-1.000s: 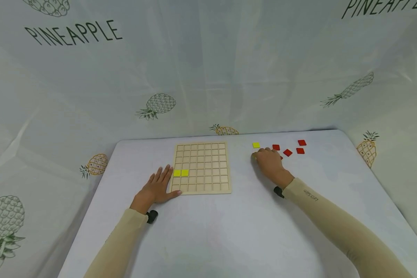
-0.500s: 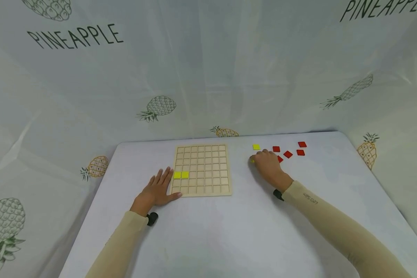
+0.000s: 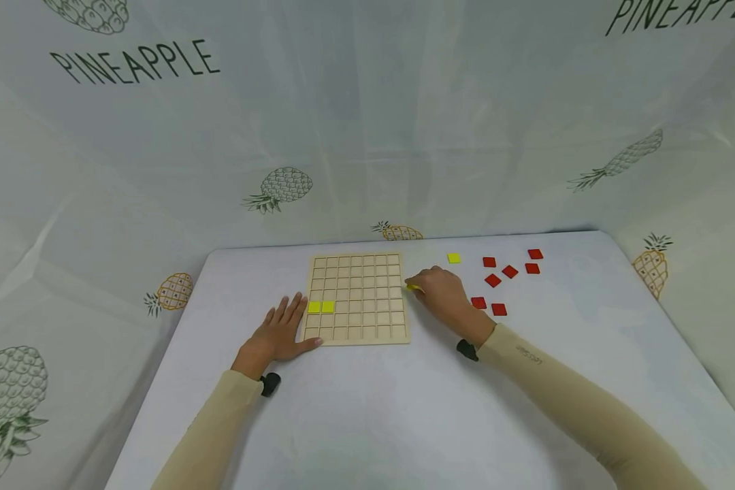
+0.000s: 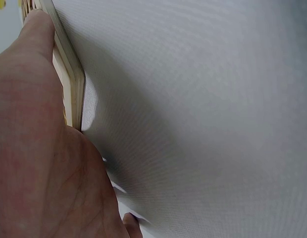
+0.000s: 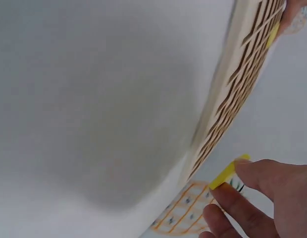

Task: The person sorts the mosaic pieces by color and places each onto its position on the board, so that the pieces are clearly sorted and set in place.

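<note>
A light wooden grid board (image 3: 361, 292) lies on the white table, with two yellow square tiles (image 3: 321, 307) side by side in its left cells. My left hand (image 3: 277, 335) rests at the board's lower left corner, fingers straight along the side and thumb on the front edge. Just off the board's right side, my right hand (image 3: 442, 294) pinches a yellow tile (image 5: 229, 171) between thumb and fingers. In the right wrist view that tile is held tilted, apart from the board.
Another yellow tile (image 3: 454, 258) lies near the table's back edge. Several red tiles (image 3: 510, 271) are scattered to the right of my right hand. A cloth printed with pineapples (image 3: 286, 185) hangs behind the table.
My right hand has lifted a yellow tile from the tile group and moved left toward the board. Two red tiles it was covering now show. The left hand stays put.
</note>
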### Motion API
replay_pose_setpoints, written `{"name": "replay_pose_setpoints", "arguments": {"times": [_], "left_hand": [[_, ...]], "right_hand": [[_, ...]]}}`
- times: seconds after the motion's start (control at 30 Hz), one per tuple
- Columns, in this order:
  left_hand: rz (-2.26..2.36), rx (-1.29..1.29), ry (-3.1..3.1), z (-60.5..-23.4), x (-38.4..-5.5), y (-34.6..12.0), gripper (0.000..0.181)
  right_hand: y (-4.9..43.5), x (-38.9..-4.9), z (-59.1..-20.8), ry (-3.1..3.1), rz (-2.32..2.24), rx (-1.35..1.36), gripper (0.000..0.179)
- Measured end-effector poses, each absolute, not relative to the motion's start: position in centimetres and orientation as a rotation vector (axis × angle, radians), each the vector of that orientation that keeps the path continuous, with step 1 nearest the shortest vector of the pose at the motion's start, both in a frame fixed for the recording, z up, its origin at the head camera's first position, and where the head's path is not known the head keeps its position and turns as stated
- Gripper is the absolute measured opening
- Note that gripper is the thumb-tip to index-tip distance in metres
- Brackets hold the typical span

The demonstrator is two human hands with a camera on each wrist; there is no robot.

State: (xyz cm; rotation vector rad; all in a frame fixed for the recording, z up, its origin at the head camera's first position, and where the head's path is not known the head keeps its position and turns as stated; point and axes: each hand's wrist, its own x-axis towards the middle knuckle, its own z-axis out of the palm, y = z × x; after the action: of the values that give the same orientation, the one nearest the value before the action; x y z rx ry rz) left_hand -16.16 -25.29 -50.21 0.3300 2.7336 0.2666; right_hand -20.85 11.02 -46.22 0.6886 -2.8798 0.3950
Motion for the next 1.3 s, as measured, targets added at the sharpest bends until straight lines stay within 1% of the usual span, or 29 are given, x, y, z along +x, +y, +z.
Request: {"name": "replay_pose_setpoints", "arguments": {"times": [0.43,0.67,1.07,1.3], "left_hand": [[0.249,0.336,2.727,-49.9,-16.2,-25.1,0.108],[0.25,0.332,2.727,-49.7,-16.0,-25.1,0.108],[0.239,0.352,2.759,-50.9,-16.4,-25.4,0.109],[0.254,0.344,2.763,-50.3,-15.9,-25.4,0.107]], "right_hand": [[4.4,-19.8,-46.6,-2.762,0.643,0.87,0.023],[1.7,-19.6,-47.0,-2.782,0.626,0.931,0.023],[-0.9,-20.1,-47.0,-2.833,0.531,1.003,0.024],[-1.5,-20.1,-47.1,-2.875,0.445,1.015,0.023]]}}
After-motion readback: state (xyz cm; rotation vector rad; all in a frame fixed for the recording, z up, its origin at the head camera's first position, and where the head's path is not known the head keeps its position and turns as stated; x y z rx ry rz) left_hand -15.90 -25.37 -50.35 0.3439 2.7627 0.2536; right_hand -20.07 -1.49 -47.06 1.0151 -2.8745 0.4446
